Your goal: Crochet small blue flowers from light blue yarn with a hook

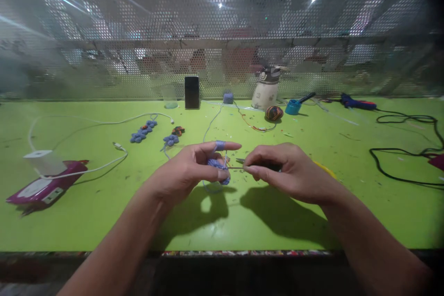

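My left hand point(194, 164) pinches a small piece of blue-purple crochet point(217, 165) between thumb and fingers. Blue yarn point(219, 145) is wound around its outstretched index finger, and a strand drops from there to the piece. My right hand point(284, 169) is closed on a thin crochet hook point(236, 168), whose tip meets the crochet piece. Most of the hook's handle is hidden in my fingers. Behind the right fingers, the metal tips of a tool point(239, 161) lie on the table, with a yellow handle point(326, 169) showing beyond the hand.
Crocheted flowers point(144, 132) and another flower pair point(171, 139) lie left. A purple power strip point(52, 185) carries a charger and white cable. At the back stand a phone point(192, 92), yarn point(228, 98), a jug point(266, 89), a multicolour yarn ball point(274, 113) and blue tape point(293, 107). A glue gun point(357, 101) lies right.
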A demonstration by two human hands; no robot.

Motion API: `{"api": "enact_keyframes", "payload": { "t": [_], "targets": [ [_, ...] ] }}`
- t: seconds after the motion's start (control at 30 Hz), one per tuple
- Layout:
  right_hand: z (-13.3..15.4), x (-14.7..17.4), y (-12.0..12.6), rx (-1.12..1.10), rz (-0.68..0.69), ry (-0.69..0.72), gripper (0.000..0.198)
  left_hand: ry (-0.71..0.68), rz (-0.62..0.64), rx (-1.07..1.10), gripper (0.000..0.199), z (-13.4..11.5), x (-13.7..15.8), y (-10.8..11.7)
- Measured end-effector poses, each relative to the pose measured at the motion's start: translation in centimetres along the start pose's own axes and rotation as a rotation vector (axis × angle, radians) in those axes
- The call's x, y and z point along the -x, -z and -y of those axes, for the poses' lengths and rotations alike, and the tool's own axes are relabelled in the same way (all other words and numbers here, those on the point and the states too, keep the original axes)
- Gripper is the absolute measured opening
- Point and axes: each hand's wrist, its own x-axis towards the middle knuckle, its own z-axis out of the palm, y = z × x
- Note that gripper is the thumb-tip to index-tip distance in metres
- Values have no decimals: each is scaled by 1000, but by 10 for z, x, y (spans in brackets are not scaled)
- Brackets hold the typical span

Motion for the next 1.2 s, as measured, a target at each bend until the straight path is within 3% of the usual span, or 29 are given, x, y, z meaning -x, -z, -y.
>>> {"api": "enact_keyframes", "payload": {
  "t": [0.1, 0.23, 0.57, 0.9, 1.2],
  "targets": [
    [0, 1, 4, 124, -41, 172, 7, 29, 58, 29, 52, 0, 0, 2],
    [3, 3, 10, 192, -26, 266, 7, 33, 106, 69, 49, 0, 1, 2],
    [7, 6, 16, 213, 14, 278, 10, 45, 168, 84, 46, 1, 2, 3],
    [7, 7, 8, 224, -46, 276, 8, 32, 173, 48, 59, 1, 2, 4],
    [10, 10, 11, 325, -21, 287, 11, 33, 183, 56, 52, 0, 2, 4]
  ]
}}
